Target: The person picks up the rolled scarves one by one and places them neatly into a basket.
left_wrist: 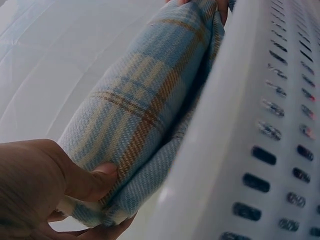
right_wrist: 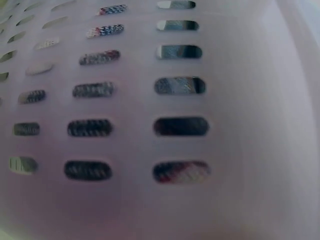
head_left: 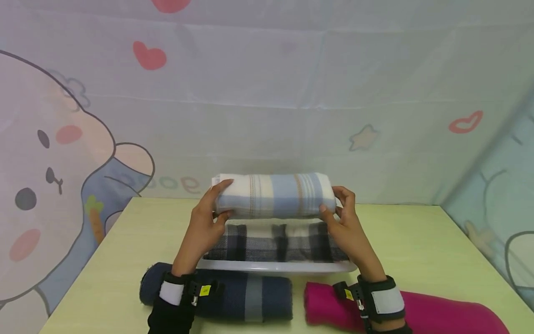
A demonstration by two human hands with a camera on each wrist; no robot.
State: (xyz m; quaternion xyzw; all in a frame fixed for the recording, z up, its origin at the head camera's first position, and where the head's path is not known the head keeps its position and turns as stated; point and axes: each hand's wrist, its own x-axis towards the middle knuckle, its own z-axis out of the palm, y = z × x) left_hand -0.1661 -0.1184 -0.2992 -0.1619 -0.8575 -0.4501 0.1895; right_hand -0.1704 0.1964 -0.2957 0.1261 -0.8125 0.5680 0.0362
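In the head view a rolled scarf (head_left: 275, 195) in white and pale blue plaid lies crosswise between both hands. My left hand (head_left: 208, 220) grips its left end, with the thumb on the near side. The right hand (head_left: 344, 222) holds the other end. Just below and nearer is a grey, black and white plaid scarf (head_left: 260, 243) inside a white basket (head_left: 277, 266). The left wrist view shows the left hand (left_wrist: 55, 185) pinching the end of the pale blue scarf (left_wrist: 130, 100) beside the basket's slotted wall (left_wrist: 200, 165). In the right wrist view the basket wall (right_wrist: 250, 125) hides the right hand.
A navy rolled scarf (head_left: 225, 294) with a grey stripe lies in front of the basket, under the left wrist. A magenta roll (head_left: 446, 311) lies at the right front, under the right wrist. A printed cloth backdrop (head_left: 267, 93) stands behind the pale yellow table (head_left: 400, 236).
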